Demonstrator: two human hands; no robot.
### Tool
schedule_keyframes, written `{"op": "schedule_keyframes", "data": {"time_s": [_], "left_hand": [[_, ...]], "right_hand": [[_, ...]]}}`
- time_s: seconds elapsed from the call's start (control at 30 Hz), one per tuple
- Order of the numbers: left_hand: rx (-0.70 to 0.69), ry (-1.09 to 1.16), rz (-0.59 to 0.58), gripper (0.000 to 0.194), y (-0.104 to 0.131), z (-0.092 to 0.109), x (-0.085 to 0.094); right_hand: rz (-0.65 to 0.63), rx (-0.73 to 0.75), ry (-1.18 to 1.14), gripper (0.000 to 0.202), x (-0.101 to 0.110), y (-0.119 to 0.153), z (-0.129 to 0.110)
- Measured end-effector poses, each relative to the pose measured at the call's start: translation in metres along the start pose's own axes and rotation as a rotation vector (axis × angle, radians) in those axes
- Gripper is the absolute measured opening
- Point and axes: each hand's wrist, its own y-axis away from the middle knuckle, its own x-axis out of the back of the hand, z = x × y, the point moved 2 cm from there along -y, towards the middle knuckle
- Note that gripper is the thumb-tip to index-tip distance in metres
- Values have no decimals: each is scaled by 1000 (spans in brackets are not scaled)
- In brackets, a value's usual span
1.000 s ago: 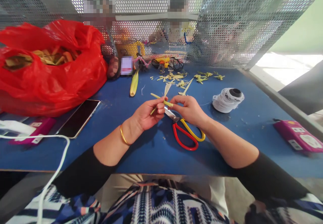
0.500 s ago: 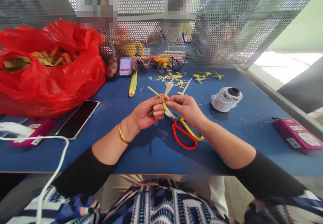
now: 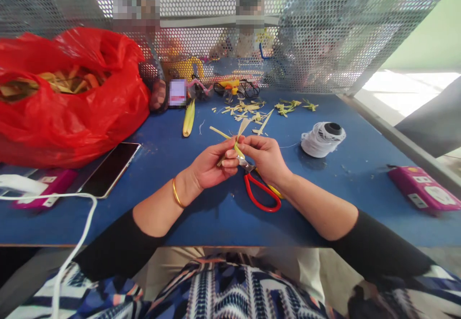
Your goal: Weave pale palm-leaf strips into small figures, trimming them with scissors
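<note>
My left hand [image 3: 216, 163] is closed on pale green-yellow strips of husk [image 3: 243, 127], which cross each other at the fingertips. From the other side, my right hand [image 3: 268, 158] pinches the same husk strips with thumb and forefinger. Beneath the hands lie scissors [image 3: 262, 196] with one red and one yellow handle; the blades are partly covered by the fingers. A white thread spool [image 3: 320, 140] with a black core stands to the right, and a fine thread runs from it toward my right hand. Husk scraps [image 3: 248, 110] lie scattered beyond the hands.
A red plastic bag [image 3: 118, 88] of husks fills the left. Near it are a phone [image 3: 110, 170], a purple box [image 3: 46, 189] and a white cable [image 3: 88, 223]. A whole husk piece [image 3: 188, 118] lies ahead. Another purple box [image 3: 427, 189] is at right. A perforated metal screen [image 3: 216, 2] closes the back.
Both hands remain together on the husk strips, with small finger shifts. My right hand has lowered slightly, covering more of the yellow scissor handle. The whole view has shifted a little.
</note>
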Motion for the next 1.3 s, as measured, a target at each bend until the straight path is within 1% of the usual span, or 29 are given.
{"op": "schedule_keyframes", "data": {"time_s": [0.1, 0.2, 0.33, 0.5, 0.6, 0.67, 0.77, 0.93, 1.0, 1.1, 1.2, 1.3], "left_hand": [[-48, 27, -24, 38, -1, 4, 1], [-87, 50, -35, 39, 0, 6, 0], [-81, 8, -6, 36, -1, 4, 0], [-99, -66, -2, 30, -3, 1, 3], [-155, -95, 11, 27, -3, 3, 4], [-204, -126, 20, 25, -2, 5, 4], [-242, -210, -10, 20, -1, 6, 4], [-245, -370, -117, 14, -2, 3, 4], [-248, -394, -127, 12, -3, 1, 5], [-242, -403, -96, 9, -4, 1, 6], [-234, -405, -73, 12, -5, 2, 8], [-229, -407, -69, 23, -4, 4, 8]], "right_hand": [[-10, -30, -24, 27, 2, -5, 1], [-25, -39, -30, 27, 3, -6, -1], [-27, -52, -32, 30, 2, -4, 1], [-31, 27, -40, 25, 2, -3, 5], [-41, 1, -37, 20, 5, -7, 4], [-84, -9, 11, 21, 7, -11, 2], [-145, 26, 90, 21, 10, -15, -2], [-213, 24, 75, 28, 10, -14, -1], [-224, 18, 98, 27, 10, -13, 1], [-211, 30, 137, 22, 9, -12, 3], [-202, 25, 141, 20, 10, -13, 5], [-176, 6, 113, 18, 11, -15, 4]]}}
